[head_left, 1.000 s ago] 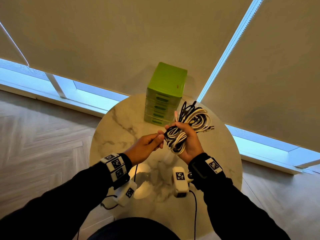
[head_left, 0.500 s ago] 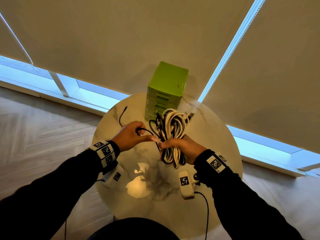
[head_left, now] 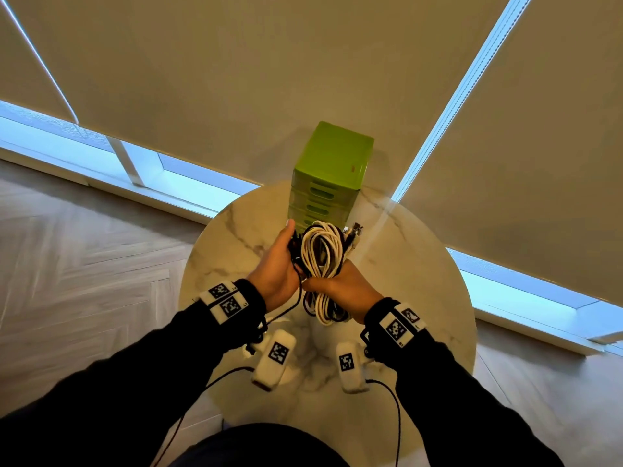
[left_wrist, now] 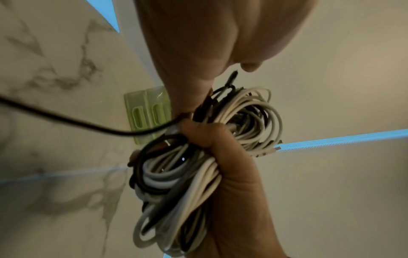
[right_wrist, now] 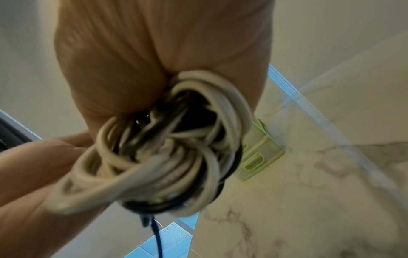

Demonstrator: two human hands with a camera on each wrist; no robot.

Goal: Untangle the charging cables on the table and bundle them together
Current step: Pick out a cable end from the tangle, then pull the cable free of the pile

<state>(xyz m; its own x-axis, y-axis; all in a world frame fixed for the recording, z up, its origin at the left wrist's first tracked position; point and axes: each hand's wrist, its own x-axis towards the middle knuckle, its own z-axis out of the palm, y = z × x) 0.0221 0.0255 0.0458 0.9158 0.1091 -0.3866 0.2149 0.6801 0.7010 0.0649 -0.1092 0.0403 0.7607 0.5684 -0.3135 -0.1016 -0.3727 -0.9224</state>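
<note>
A coiled bundle of white and black charging cables [head_left: 320,254] is held up above the round marble table [head_left: 229,244]. My right hand [head_left: 337,286] grips the bundle round its middle, with loops sticking out above and below the fist. My left hand [head_left: 278,264] lies against the bundle's left side and holds a loose black cable [head_left: 296,299], which trails down under the wrists. In the left wrist view the black cable [left_wrist: 66,120] runs in from the left to the bundle [left_wrist: 176,174]. In the right wrist view, the coils [right_wrist: 165,148] fill the palm.
A green drawer unit [head_left: 332,173] stands at the table's far edge, just behind the bundle. Beige roller blinds [head_left: 269,79] hang behind it. Wrist camera modules [head_left: 274,358] and their black leads hang below both wrists over the near half of the table.
My left hand has come in from the left with the black cable and now lies against the bundle. The right hand has turned the bundle more upright and lifted it toward the drawers.
</note>
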